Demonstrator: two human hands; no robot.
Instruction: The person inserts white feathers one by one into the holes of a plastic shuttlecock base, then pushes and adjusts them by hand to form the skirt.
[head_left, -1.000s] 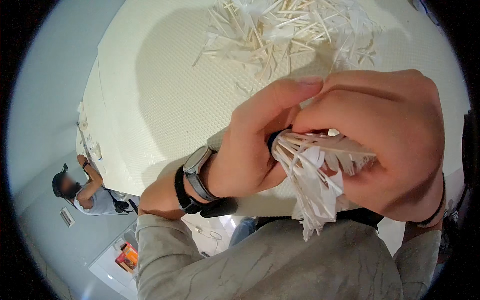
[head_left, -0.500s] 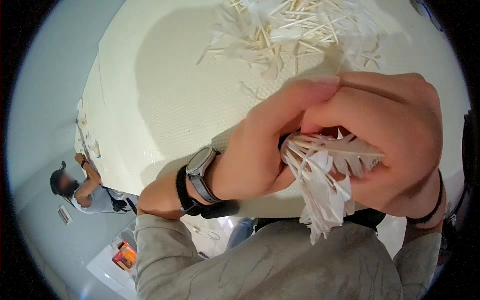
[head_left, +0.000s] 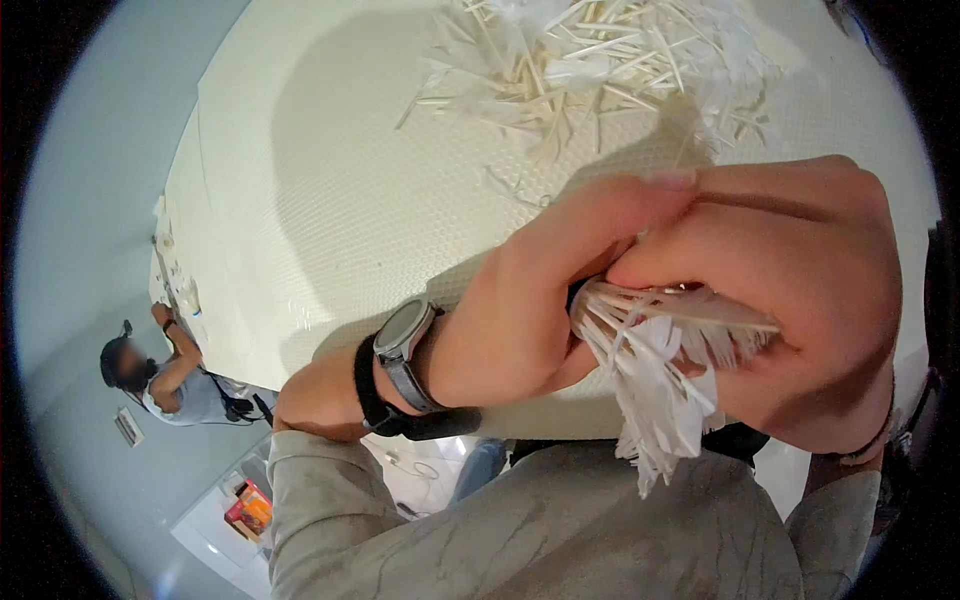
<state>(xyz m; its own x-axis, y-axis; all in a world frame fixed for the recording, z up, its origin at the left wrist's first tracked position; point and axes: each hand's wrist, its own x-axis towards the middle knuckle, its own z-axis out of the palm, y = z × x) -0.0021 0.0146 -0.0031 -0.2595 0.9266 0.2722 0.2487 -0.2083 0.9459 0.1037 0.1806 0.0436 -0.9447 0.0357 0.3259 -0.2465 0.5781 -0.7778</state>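
A bundle of white feathers [head_left: 662,390] is gripped in my left hand [head_left: 515,320], its quills gathered at the palm and its vanes hanging down toward my lap. My right hand [head_left: 815,285] is curled closed against the left, with the fingers of both hands meeting above the bundle. One feather fans out sideways into the right palm, and the right fingertips are partly hidden. Past my hands, a loose pile of white feathers and pale cut quills [head_left: 600,65] lies on the textured cream tabletop [head_left: 380,200].
A few stray bits of feather [head_left: 515,188] lie between the pile and my hands. At the far left another person [head_left: 180,385] works at the table's edge. A red and orange box [head_left: 248,512] sits on a white surface at lower left. A cable [head_left: 415,468] is on the floor.
Both hands have shifted slightly right and down with the feather bundle. The right hand has turned a little, and the sideways feather moved with it. The pile looks the same.
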